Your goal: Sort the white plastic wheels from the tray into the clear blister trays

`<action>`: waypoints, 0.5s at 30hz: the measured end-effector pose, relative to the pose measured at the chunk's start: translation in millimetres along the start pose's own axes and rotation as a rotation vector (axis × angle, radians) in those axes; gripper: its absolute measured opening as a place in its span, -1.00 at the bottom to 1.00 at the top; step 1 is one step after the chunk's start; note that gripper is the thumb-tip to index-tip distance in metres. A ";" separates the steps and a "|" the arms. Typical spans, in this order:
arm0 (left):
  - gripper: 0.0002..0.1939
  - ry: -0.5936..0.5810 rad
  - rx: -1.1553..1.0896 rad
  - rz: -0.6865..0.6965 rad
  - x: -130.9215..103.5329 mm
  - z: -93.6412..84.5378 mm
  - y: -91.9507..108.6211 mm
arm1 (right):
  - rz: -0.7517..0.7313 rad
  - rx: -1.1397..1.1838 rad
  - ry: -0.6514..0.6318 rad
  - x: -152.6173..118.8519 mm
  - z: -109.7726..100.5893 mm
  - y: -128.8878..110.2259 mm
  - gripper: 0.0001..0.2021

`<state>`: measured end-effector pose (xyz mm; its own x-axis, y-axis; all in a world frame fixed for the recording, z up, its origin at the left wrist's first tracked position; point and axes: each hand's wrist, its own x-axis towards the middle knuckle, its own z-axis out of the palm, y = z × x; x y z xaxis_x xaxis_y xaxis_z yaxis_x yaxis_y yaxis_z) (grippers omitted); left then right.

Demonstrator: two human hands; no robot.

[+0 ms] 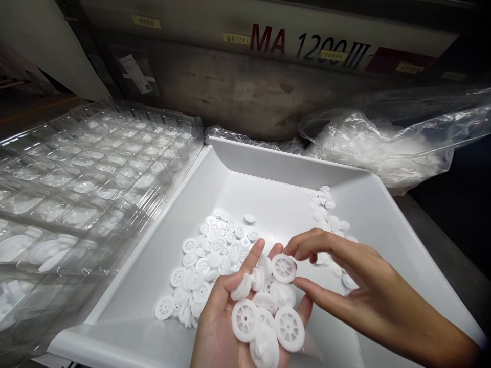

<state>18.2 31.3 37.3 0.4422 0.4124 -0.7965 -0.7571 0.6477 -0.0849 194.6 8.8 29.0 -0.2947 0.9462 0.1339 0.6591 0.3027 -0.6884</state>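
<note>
My left hand (224,312) is cupped palm up over the white bin and holds a heap of small white plastic wheels (289,328) with spoked faces. One white wheel (284,268) stands at the upper right of this heap, its spokes facing me. The thumb and fingertips of my right hand (345,276) close on the edge of that wheel from the right. Below and to the left of my hands, a pile of similar wheels (215,248) lies in the bin. A looser group of white wheels (332,222) lies along the right side, partly hidden behind my right hand.
The white bin (126,306) has raised sloping walls. On the left are stacked clear plastic trays (76,179) with many pockets, some in front holding white parts. A clear plastic bag (379,148) of white material sits behind the bin. A machine panel (215,76) marked MA 1200III spans the back.
</note>
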 end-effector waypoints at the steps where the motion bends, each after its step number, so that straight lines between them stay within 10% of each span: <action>1: -0.62 -0.002 -0.010 -0.005 0.3 -0.2 0.2 | 0.021 -0.018 -0.001 -0.6 0.7 0.0 -0.71; 15: -0.63 -0.012 -0.058 0.010 2.8 -2.6 -1.8 | 0.359 0.603 -0.051 14.2 19.1 -0.1 -0.89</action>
<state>19.5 29.6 33.7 0.4401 0.4266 -0.7902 -0.7877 0.6058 -0.1117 177.1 20.0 17.3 -0.1726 0.9647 -0.1988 0.2278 -0.1573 -0.9609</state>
